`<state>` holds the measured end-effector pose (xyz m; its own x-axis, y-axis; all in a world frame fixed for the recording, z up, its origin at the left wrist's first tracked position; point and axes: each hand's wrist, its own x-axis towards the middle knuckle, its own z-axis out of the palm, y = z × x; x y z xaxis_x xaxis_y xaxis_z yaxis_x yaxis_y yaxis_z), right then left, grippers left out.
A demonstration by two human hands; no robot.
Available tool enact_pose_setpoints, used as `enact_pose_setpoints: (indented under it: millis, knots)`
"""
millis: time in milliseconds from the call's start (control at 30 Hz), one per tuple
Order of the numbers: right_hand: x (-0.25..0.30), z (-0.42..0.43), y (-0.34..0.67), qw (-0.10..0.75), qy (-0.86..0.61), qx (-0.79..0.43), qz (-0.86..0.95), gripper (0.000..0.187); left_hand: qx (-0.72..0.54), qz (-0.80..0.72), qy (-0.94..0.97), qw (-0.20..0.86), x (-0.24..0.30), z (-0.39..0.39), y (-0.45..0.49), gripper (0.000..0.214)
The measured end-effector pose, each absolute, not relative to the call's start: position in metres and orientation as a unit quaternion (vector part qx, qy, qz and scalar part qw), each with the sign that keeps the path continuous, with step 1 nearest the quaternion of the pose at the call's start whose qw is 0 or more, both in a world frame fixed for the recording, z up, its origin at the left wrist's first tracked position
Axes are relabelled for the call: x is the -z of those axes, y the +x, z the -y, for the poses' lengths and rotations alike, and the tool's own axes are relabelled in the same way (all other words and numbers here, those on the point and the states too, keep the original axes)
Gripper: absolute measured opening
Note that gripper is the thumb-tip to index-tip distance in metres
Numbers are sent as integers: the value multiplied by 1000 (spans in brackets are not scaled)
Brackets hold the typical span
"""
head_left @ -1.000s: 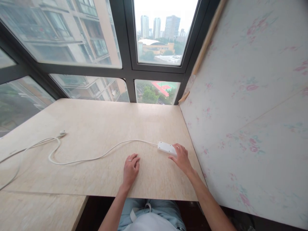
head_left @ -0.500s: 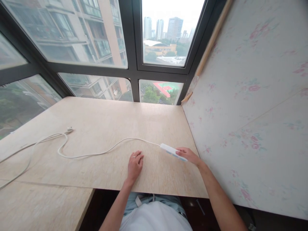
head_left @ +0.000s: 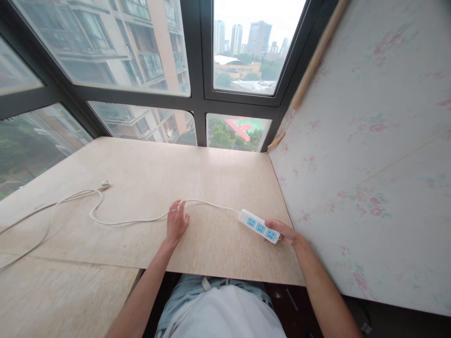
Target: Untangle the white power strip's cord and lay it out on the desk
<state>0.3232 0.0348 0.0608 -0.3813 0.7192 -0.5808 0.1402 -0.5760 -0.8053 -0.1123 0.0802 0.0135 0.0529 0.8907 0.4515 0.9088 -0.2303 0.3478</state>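
Note:
My right hand [head_left: 282, 231] grips the lower right end of a white power strip [head_left: 248, 214] with several blue sockets. Its socket face is turned up toward me, the thumb lying over the edge. From the strip's far end a white cord [head_left: 211, 203] runs left over the tabletop. My left hand [head_left: 177, 223] is over that cord, thumb apart from the loosely stretched fingers. The fingertips hide a short stretch of it, and I cannot tell whether they touch it. Further left the cord bends into loops beside its plug [head_left: 105, 184].
The pale marble-patterned tabletop [head_left: 148, 249] reaches to dark-framed windows [head_left: 239, 103] at the back. A flower-patterned wall panel [head_left: 352, 188] closes off the right side. At the lower left a second tabletop section [head_left: 63, 291] adjoins it.
My left hand has moved left and away from me, up to the cord. My right hand has turned the power strip so its sockets face up. The view has shifted slightly.

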Motion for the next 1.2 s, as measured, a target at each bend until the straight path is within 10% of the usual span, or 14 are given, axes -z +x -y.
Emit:
enact_pose_setpoints:
  millis: [867,1200]
  knots:
    - [-31,-51,346,230,-680,-361,595,50,-46,505,-813,-286,-62,-155,-180,23]
    - [-16,-59,345,250,-698,-223,633,35,-13,496,-858,-135,-59,-122,-176,29]
